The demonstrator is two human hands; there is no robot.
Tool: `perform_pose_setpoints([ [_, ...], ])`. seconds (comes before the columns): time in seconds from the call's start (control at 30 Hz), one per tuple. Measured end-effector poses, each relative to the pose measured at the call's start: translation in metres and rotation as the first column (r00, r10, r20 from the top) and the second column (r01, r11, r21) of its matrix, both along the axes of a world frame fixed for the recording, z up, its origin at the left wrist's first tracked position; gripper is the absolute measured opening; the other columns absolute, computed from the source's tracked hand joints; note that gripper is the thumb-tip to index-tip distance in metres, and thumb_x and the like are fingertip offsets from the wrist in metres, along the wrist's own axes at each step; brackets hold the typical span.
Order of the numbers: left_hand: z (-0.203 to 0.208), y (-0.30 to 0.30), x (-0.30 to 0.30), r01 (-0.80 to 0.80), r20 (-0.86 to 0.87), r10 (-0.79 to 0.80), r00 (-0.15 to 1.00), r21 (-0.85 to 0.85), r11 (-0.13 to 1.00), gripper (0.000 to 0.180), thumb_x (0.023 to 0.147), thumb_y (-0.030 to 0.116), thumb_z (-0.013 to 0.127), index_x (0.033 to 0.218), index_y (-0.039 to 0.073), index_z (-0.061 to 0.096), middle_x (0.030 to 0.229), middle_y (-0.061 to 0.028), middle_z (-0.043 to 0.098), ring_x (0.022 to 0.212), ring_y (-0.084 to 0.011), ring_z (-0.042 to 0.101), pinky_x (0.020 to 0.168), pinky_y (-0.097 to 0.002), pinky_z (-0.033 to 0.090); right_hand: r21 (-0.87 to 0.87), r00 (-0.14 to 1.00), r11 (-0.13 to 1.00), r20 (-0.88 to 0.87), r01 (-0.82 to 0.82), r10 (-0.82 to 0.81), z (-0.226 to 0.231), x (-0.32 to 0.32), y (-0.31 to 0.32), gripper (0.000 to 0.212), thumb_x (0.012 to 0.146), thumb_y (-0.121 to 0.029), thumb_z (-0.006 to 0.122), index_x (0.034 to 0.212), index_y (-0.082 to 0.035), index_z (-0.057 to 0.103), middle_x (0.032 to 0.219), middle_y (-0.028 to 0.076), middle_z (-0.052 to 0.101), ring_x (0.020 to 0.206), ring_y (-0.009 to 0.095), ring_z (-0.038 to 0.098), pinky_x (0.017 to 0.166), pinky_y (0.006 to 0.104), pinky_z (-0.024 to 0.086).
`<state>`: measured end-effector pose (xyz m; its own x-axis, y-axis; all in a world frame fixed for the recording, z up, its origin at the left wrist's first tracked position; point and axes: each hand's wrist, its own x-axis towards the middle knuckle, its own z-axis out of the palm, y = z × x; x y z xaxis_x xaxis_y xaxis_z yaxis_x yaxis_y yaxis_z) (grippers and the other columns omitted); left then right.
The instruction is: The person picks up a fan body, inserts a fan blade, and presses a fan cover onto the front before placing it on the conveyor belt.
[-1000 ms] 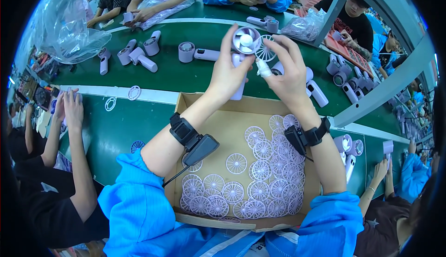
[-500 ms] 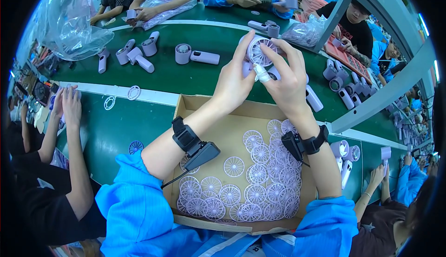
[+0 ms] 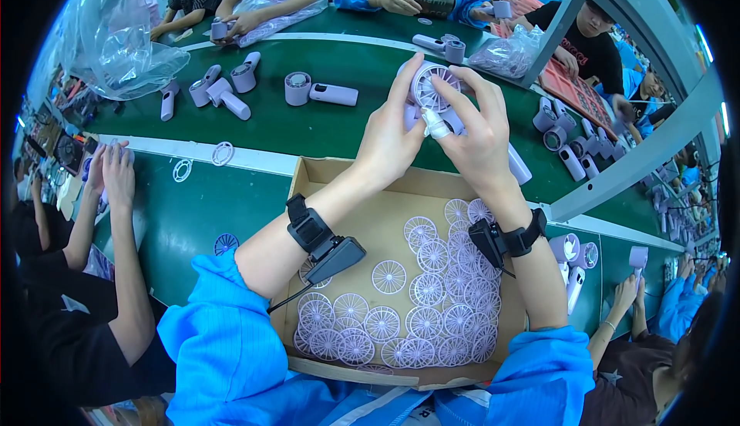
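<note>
Above the far edge of a cardboard box (image 3: 362, 229), both my hands are closed around the head of a light purple handheld fan (image 3: 433, 87). A round spoked grille faces up on it. My left hand (image 3: 391, 137) grips the fan head's left side. My right hand (image 3: 479, 137) holds the right side, with a finger pressed on the grille and white tape around the thumb. The fan's lower part is mostly hidden behind my hands. Many loose purple spoked grilles (image 3: 388, 276) lie in the box below my forearms, heaped thickest toward its right side.
Beyond the box, a green conveyor belt (image 3: 270, 129) carries several purple fans (image 3: 333, 94). Two white rings (image 3: 222, 154) and a dark blue grille (image 3: 226, 243) lie to the left. More fans (image 3: 565, 249) lie at right, near a grey metal post (image 3: 632, 160). Co-workers sit all around.
The fans on the belt have shifted slightly left. My hands stay almost in place on the fan. Across the belt, a co-worker's hand with a fan has moved right.
</note>
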<state>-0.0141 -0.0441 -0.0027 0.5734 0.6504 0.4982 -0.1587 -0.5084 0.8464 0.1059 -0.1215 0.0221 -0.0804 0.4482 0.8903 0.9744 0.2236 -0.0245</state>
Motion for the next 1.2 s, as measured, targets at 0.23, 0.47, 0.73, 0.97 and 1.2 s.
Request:
perform_pose_setpoints([
  [0.23,0.002,-0.002,0.001,0.117,0.031,-0.115,0.993,-0.062,0.991,0.073,0.084,-0.001,0.054,0.146,0.019,0.022,0.115,-0.0207,0.058,0.094,-0.0325,0.064,0.075,-0.0371,0.053,0.038,0.986,0.998,0.159,0.047,-0.052,0.003,0.013,0.002,0.04,0.066,-0.007,0.074,0.106,-0.009,0.069,0.115,0.012,0.058,0.096,0.029,0.056,0.082,0.0348,0.048],
  [0.47,0.007,-0.001,-0.001,0.378,0.244,-0.304,0.921,-0.366,0.85,0.056,0.094,0.016,0.049,0.145,0.022,0.027,0.098,-0.0086,0.06,0.07,-0.0123,0.058,0.053,-0.0235,0.049,0.099,0.313,0.728,-0.858,-0.678,0.408,-0.014,0.008,0.012,0.035,0.091,-0.015,0.058,0.125,-0.008,0.057,0.114,0.007,0.059,0.102,0.018,0.056,0.078,0.029,0.048],
  [0.73,0.005,0.01,-0.005,0.317,0.109,-0.299,0.948,-0.243,0.917,0.048,0.097,0.027,0.045,0.144,0.021,0.033,0.09,-0.0058,0.061,0.065,-0.0099,0.057,0.05,-0.0217,0.047,0.135,0.096,0.72,-0.958,-0.68,0.27,-0.009,0.01,0.011,0.037,0.096,-0.02,0.052,0.131,-0.008,0.047,0.115,0.005,0.057,0.097,0.013,0.059,0.074,0.0241,0.049],
  [0.97,0.007,0.011,-0.002,0.173,-0.048,-0.179,0.983,-0.111,0.979,0.055,0.094,0.029,0.051,0.144,0.019,0.031,0.093,-0.009,0.063,0.07,-0.0114,0.06,0.053,-0.0243,0.048,0.012,0.222,0.727,-0.949,-0.686,0.224,-0.007,0.021,0.012,0.031,0.097,-0.021,0.048,0.124,-0.006,0.053,0.11,0.005,0.059,0.095,0.013,0.06,0.071,0.0267,0.051],
  [1.2,-0.049,0.065,0.0,-0.143,-0.594,0.25,0.764,0.222,0.965,0.056,0.089,0.03,0.053,0.14,0.012,0.038,0.103,-0.0205,0.065,0.083,-0.0288,0.066,0.077,-0.0355,0.051,-0.957,0.962,0.252,0.076,0.145,-0.264,-0.007,0.131,-0.003,0.034,0.087,-0.025,0.055,0.112,-0.003,0.062,0.098,0.017,0.066,0.086,0.024,0.064,0.077,0.0355,0.048],
])
